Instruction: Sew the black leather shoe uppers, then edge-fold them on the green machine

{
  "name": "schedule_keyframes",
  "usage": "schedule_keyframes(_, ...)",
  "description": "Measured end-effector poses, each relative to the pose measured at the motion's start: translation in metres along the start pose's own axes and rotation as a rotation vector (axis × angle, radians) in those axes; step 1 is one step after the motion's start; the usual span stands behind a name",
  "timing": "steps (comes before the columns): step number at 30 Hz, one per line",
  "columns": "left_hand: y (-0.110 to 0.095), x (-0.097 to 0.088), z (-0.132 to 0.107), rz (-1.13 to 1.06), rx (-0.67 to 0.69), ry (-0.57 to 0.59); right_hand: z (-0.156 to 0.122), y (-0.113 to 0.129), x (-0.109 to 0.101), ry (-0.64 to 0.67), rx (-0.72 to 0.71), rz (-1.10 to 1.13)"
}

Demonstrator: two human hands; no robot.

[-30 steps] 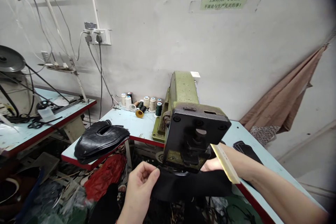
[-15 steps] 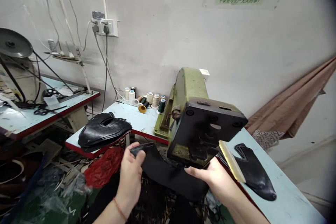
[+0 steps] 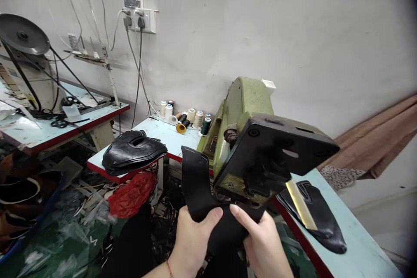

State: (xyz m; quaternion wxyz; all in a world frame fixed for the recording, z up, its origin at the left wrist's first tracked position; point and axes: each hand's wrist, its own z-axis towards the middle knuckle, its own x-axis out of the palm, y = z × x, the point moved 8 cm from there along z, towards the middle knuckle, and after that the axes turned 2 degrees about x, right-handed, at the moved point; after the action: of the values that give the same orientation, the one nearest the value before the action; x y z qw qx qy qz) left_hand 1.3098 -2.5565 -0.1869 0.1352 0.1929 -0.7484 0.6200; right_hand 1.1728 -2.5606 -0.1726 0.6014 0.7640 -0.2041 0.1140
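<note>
Both my hands hold one black leather piece (image 3: pixel 198 186) just under the black head (image 3: pixel 270 160) of a green machine (image 3: pixel 243 104). My left hand (image 3: pixel 192 239) pinches the piece from the left, thumb on top. My right hand (image 3: pixel 260 243) grips it from the right, close beside the left. One end of the piece stands up in front of the machine's base. The lower part of the piece is hidden behind my fingers.
A stack of black leather pieces (image 3: pixel 132 154) lies on the light blue table (image 3: pixel 163 137) at left. More black pieces (image 3: pixel 321 221) lie at right, by a yellow strip (image 3: pixel 299 206). Thread spools (image 3: pixel 185 117) stand by the wall. Scraps and a red bag (image 3: pixel 133 193) fill the floor.
My hands have come together on the black piece under the machine head; the piece now stands up on its left end. The view has shifted left and down.
</note>
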Motion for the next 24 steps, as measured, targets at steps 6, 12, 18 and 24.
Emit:
schedule_keyframes(6,0.002,0.005,-0.008,-0.083,-0.001,-0.033,0.005,0.032,-0.001,0.049,-0.023,-0.143)
schedule_keyframes(12,0.0,0.006,-0.003,-0.014,0.027,-0.017,0.011,0.043,0.004,0.079,-0.072,-0.209)
schedule_keyframes(18,-0.015,-0.004,0.001,0.076,0.051,-0.03,0.009,0.018,0.003,0.08,0.017,-0.104)
schedule_keyframes(24,-0.043,-0.02,0.011,0.255,0.121,0.002,0.003,0.0,0.012,0.108,0.054,0.014)
